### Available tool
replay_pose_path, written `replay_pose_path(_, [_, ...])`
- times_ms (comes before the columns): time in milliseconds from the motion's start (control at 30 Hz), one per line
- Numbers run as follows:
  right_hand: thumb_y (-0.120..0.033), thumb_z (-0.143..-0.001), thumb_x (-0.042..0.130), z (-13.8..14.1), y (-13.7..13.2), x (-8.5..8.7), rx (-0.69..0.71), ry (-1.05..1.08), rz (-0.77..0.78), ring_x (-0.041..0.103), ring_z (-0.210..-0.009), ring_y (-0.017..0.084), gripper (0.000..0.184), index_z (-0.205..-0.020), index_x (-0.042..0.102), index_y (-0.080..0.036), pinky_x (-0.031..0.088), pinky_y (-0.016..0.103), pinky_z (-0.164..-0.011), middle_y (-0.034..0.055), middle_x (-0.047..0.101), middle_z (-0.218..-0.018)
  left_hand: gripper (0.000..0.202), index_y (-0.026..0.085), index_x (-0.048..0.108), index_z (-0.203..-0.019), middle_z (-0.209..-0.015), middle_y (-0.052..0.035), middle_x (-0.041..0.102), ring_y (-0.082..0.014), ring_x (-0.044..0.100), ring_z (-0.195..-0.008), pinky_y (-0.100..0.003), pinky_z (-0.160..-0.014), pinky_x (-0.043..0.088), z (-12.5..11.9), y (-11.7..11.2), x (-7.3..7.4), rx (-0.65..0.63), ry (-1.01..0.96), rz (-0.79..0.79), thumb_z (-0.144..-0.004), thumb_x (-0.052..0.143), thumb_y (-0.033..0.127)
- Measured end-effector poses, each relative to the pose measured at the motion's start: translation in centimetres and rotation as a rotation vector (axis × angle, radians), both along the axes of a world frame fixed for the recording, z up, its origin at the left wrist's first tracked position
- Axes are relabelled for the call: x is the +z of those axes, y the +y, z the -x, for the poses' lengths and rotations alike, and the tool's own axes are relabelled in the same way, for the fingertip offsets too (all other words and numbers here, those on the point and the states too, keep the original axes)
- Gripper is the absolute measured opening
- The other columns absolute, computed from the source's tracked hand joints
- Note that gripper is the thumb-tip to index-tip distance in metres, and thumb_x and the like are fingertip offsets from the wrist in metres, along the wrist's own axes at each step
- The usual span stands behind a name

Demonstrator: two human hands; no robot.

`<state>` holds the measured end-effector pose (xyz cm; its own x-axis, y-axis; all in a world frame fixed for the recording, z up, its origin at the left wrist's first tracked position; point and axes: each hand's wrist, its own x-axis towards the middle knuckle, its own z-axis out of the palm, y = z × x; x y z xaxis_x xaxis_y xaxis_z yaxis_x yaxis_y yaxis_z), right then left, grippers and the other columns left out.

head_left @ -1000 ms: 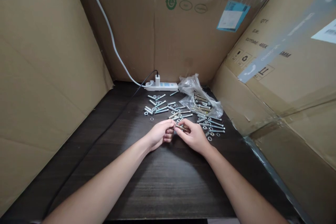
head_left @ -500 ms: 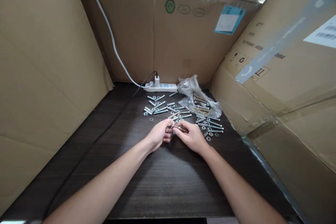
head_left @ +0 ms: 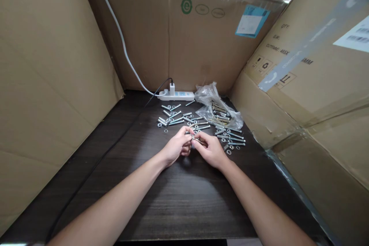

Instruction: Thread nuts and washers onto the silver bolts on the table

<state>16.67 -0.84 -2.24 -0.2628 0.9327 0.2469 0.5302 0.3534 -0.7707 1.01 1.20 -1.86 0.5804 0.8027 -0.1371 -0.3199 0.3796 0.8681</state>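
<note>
My left hand point(head_left: 178, 146) and my right hand point(head_left: 212, 150) meet above the dark table, fingertips almost touching. My right hand is closed on a metal bolt point(head_left: 201, 142), mostly covered by the fingers. At the bolt's left end, my left thumb and fingers pinch a small metal ring point(head_left: 192, 137); whether it is a nut or a washer I cannot tell, nor if it sits around the bolt. Just beyond the hands lie loose silvery bolts and sleeves point(head_left: 176, 122), with nuts and washers among them. More bolts point(head_left: 235, 139) lie to the right of my right hand.
A clear plastic bag point(head_left: 236, 119) with more bolts lies behind the right group. At the back stands a white power strip point(head_left: 187, 96) with a plugged-in charger. A black cable point(head_left: 115, 143) crosses the table's left side. Cardboard walls point(head_left: 144, 46) enclose the back and both sides.
My left fingers have shifted slightly up and right and are more extended, pinching the ring at the bolt's end. My right hand has barely moved. The loose hardware is unchanged.
</note>
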Motion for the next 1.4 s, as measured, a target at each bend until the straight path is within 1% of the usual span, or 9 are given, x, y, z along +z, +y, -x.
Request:
replay_pose_path(133, [-0.032, -0.085, 0.051, 0.0, -0.1, 0.0, -0.005, 0.016, -0.015, 0.031, -0.045, 0.007, 0.018, -0.082, 0.058, -0.016, 0.024, 0.021, -0.046, -0.0067, 0.035, -0.052, 0.020, 0.023, 0.033, -0.085, -0.057, 0.0104, 0.027, -0.0028, 0.017, -0.041, -0.012, -0.041, 0.017, -0.1, 0.1, -0.2, 0.023, 0.029, -0.030, -0.083, 0.050, 0.032])
replay_pose_path(267, [-0.032, -0.085, 0.050, -0.1, 0.0, -0.1, -0.001, 0.019, -0.015, 0.032, -0.046, 0.007, 0.018, -0.082, 0.058, -0.016, 0.024, 0.021, -0.047, -0.0063, 0.036, -0.053, 0.020, 0.022, 0.033, -0.081, -0.058, 0.0095, 0.028, -0.0039, 0.020, -0.042, -0.013, -0.041, 0.017, -0.3, 0.1, -0.6, 0.044, 0.137, -0.148, -0.086, 0.046, 0.036])
replay_pose_path(367, [-0.032, -0.085, 0.050, -0.1, 0.1, -0.2, -0.003, 0.045, -0.001, 0.032, -0.047, 0.008, 0.016, -0.082, 0.056, -0.017, 0.024, 0.022, -0.047, -0.0064, 0.035, -0.054, 0.019, 0.020, 0.040, -0.081, -0.061, 0.0068, 0.035, -0.0061, 0.031, -0.048, -0.017, -0.045, 0.028, -0.3, 0.1, -0.8, 0.115, 0.300, -0.379, -0.089, 0.041, 0.037])
replay_pose_path(467, [-0.033, -0.085, 0.049, -0.3, 0.2, -0.3, -0.031, 0.087, 0.019, 0.030, -0.047, 0.008, 0.016, -0.086, 0.053, -0.017, 0.025, 0.021, -0.048, -0.0076, 0.031, -0.052, 0.017, 0.018, 0.048, -0.084, -0.073, 0.0025, 0.049, -0.0100, 0.046, -0.066, -0.022, -0.065, 0.040, -0.1, 0.0, -0.9, 0.187, 0.434, -0.643, -0.091, 0.039, 0.031])
replay_pose_path(533, [-0.033, -0.086, 0.048, -0.4, 0.2, -0.3, -0.047, 0.095, 0.020, 0.028, -0.046, 0.008, 0.017, -0.089, 0.054, -0.017, 0.025, 0.022, -0.048, -0.0081, 0.031, -0.051, 0.016, 0.018, 0.049, -0.089, -0.081, 0.0010, 0.053, -0.0120, 0.050, -0.076, -0.024, -0.074, 0.040, -0.1, -0.1, -0.8, 0.179, 0.464, -0.724, -0.092, 0.037, 0.029])
replay_pose_path(667, [-0.036, -0.088, 0.044, -0.5, 0.3, -0.3, -0.024, 0.106, 0.014, 0.035, -0.048, 0.009, 0.022, -0.088, 0.056, -0.017, 0.028, 0.022, -0.050, -0.0052, 0.042, -0.054, 0.012, 0.019, 0.047, -0.094, -0.084, 0.0003, 0.055, -0.0132, 0.053, -0.078, -0.025, -0.074, 0.040, 0.0, -0.3, -0.8, 0.151, 0.485, -0.759, -0.092, 0.038, 0.027])
replay_pose_path(833, [-0.037, -0.088, 0.046, -0.5, 0.5, -0.7, -0.009, 0.148, 0.031, 0.045, -0.053, 0.011, 0.023, -0.089, 0.058, -0.017, 0.034, 0.022, -0.051, -0.0012, 0.054, -0.064, 0.010, 0.020, 0.043, -0.098, -0.073, 0.0036, 0.046, -0.0108, 0.046, -0.064, -0.022, -0.063, 0.037, 0.0, -0.4, -1.1, 0.160, 0.544, -0.755, -0.089, 0.041, 0.025])
replay_pose_path(1133, [-0.038, -0.088, 0.045, -0.6, 0.6, -0.8, -0.030, 0.150, 0.028, 0.050, -0.059, 0.013, 0.026, -0.089, 0.059, -0.017, 0.038, 0.023, -0.055, 0.0004, 0.056, -0.067, 0.009, 0.020, 0.043, -0.096, -0.074, 0.0032, 0.046, -0.0106, 0.045, -0.062, -0.023, -0.062, 0.035, -0.1, -0.7, -0.6, 0.161, 0.532, -0.713, -0.087, 0.041, 0.023])
replay_pose_path(1400, [-0.034, -0.091, 0.039, -0.6, 0.4, -0.2, 0.002, 0.140, -0.005, 0.054, -0.066, 0.015, 0.027, -0.090, 0.060, -0.017, 0.040, 0.024, -0.062, 0.0013, 0.059, -0.072, 0.018, 0.021, 0.045, -0.101, -0.067, 0.0057, 0.041, -0.0099, 0.039, -0.057, -0.022, -0.058, 0.032, 0.0, -0.8, -0.6, 0.160, 0.598, -0.816, -0.083, 0.048, 0.024])
